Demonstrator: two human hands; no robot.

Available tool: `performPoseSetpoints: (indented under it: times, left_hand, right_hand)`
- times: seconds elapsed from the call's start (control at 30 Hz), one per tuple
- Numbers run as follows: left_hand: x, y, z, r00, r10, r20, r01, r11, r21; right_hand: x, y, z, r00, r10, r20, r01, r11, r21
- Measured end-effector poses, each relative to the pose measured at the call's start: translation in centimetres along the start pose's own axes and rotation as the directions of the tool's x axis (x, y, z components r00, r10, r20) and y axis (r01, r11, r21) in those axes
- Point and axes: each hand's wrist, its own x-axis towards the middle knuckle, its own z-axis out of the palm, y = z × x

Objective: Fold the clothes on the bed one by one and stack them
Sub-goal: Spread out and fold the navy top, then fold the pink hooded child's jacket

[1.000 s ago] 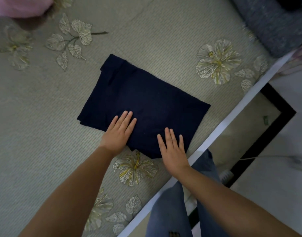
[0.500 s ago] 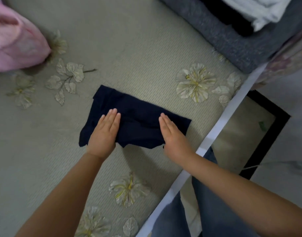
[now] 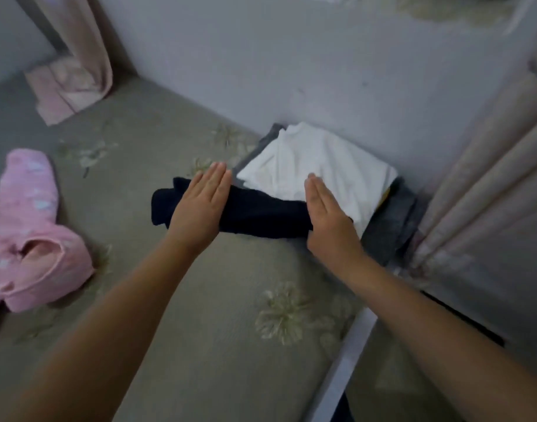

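Fingers of both hands are straight and held together. The left hand (image 3: 200,205) and right hand (image 3: 325,214) stand edge-up with palms facing, pressing the two ends of the folded navy garment (image 3: 261,216) between them; no finger curls round the cloth. The garment is off the bed (image 3: 200,300), its right end over the near edge of the white garment (image 3: 316,166) that tops the stack (image 3: 389,220) by the wall.

Risk: flat palms give only side pressure. If that pressure eases, the middle is likely to sag and the fold to open. A release short of the stack would leave the garment half on the bed or push the white layer askew.

Change: one second ago the garment lay flat on the bed under both palms, well apart from the stack. It is now lifted and carried to the stack, and a pink garment (image 3: 27,233) lies at left.
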Motion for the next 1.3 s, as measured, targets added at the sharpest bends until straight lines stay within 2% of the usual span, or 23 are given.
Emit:
performPoseSetpoints:
  times: [0.03, 0.17, 0.27, 0.33, 0.4, 0.43, 0.47, 0.5, 0.53, 0.57, 0.6, 0.63, 0.73, 0.8, 0.87, 0.93, 1.03, 1.17, 1.23, 1.3]
  left_hand:
    - [2.9, 0.4, -0.9, 0.997, 0.019, -0.079, -0.021, 0.999, -0.033]
    - [13.8, 2.7, -4.4, 0.978, 0.023, -0.208, -0.025, 1.0, -0.005]
    - [19.2, 4.0, -3.9, 0.945, 0.104, -0.311, -0.095, 0.995, 0.044]
    - [20.9, 4.3, -1.7, 0.944, 0.146, -0.297, -0.122, 0.988, 0.1]
    - [20.9, 4.6, 1.6, 0.997, 0.06, -0.047, -0.054, 0.991, 0.121]
    - [20.3, 4.8, 3.6, 0.991, 0.002, 0.13, -0.018, 0.992, 0.126]
    - [19.3, 5.0, 5.6, 0.952, -0.041, 0.303, 0.0, 0.991, 0.133]
    - [18.0, 5.3, 7.8, 0.906, -0.059, 0.42, 0.012, 0.993, 0.115]
    - [16.7, 5.7, 9.8, 0.854, -0.064, 0.517, 0.018, 0.995, 0.095]
    - [15.4, 6.1, 11.7, 0.803, -0.075, 0.591, 0.05, 0.997, 0.058]
    - [14.2, 6.5, 12.9, 0.763, -0.099, 0.638, 0.11, 0.994, 0.023]
    - [13.4, 6.7, 13.7, 0.748, -0.12, 0.653, 0.165, 0.986, -0.007]
    - [12.4, 6.6, 14.4, 0.784, -0.15, 0.602, 0.219, 0.975, -0.041]
    - [12.1, 6.2, 13.9, 0.803, -0.155, 0.576, 0.227, 0.972, -0.055]
    - [11.4, 5.8, 12.8, 0.819, -0.172, 0.547, 0.248, 0.967, -0.067]
    - [10.0, 4.8, 11.4, 0.837, -0.192, 0.513, 0.27, 0.959, -0.081]
    - [6.3, 2.4, 9.1, 0.856, -0.281, 0.435, 0.353, 0.931, -0.094]
    - [-1.3, -1.8, 5.0, 0.806, -0.509, 0.302, 0.544, 0.838, -0.042]
    - [-6.3, -3.8, 3.3, 0.753, -0.608, 0.249, 0.634, 0.772, -0.032]
    - [-12.2, -5.8, 1.9, 0.69, -0.69, 0.219, 0.709, 0.706, -0.007]
  right_hand:
    - [2.1, 1.5, -1.4, 0.998, -0.013, -0.059, 0.012, 1.0, -0.019]
    - [9.7, 6.7, -6.7, 0.966, -0.072, -0.249, 0.047, 0.994, -0.102]
    - [12.4, 10.5, -7.9, 0.96, -0.11, -0.258, 0.073, 0.986, -0.15]
    - [12.0, 12.7, -5.7, 0.975, -0.12, -0.186, 0.082, 0.977, -0.197]
    - [10.3, 14.1, -2.4, 0.996, -0.089, 0.01, 0.089, 0.97, -0.227]
    - [9.1, 14.4, -0.8, 0.989, -0.057, 0.133, 0.086, 0.97, -0.227]
    - [7.8, 14.5, 0.7, 0.956, 0.009, 0.294, 0.055, 0.976, -0.211]
    - [6.3, 15.1, 2.4, 0.886, 0.072, 0.459, 0.023, 0.98, -0.198]
    - [4.6, 15.5, 3.8, 0.779, 0.134, 0.613, -0.035, 0.985, -0.17]
    - [3.5, 15.5, 4.8, 0.677, 0.196, 0.709, -0.095, 0.979, -0.18]
    - [2.7, 15.5, 5.5, 0.641, 0.226, 0.733, -0.115, 0.973, -0.199]
    - [2.2, 15.6, 6.2, 0.654, 0.232, 0.72, -0.116, 0.971, -0.208]
    - [2.1, 15.5, 6.7, 0.685, 0.273, 0.676, -0.123, 0.957, -0.262]
    - [2.5, 14.8, 6.8, 0.801, 0.25, 0.545, -0.075, 0.944, -0.322]
    - [2.7, 13.7, 6.9, 0.843, 0.23, 0.486, -0.05, 0.934, -0.354]
    - [3.2, 11.6, 6.8, 0.838, 0.193, 0.511, -0.025, 0.948, -0.318]
    - [4.4, 7.2, 7.2, 0.871, 0.048, 0.489, 0.073, 0.972, -0.225]
    - [5.7, -2.8, 6.4, 0.839, -0.121, 0.531, 0.207, 0.973, -0.106]
    - [5.2, -7.8, 7.1, 0.787, -0.193, 0.586, 0.289, 0.954, -0.075]
    - [3.7, -12.7, 8.4, 0.786, -0.31, 0.534, 0.365, 0.931, 0.004]
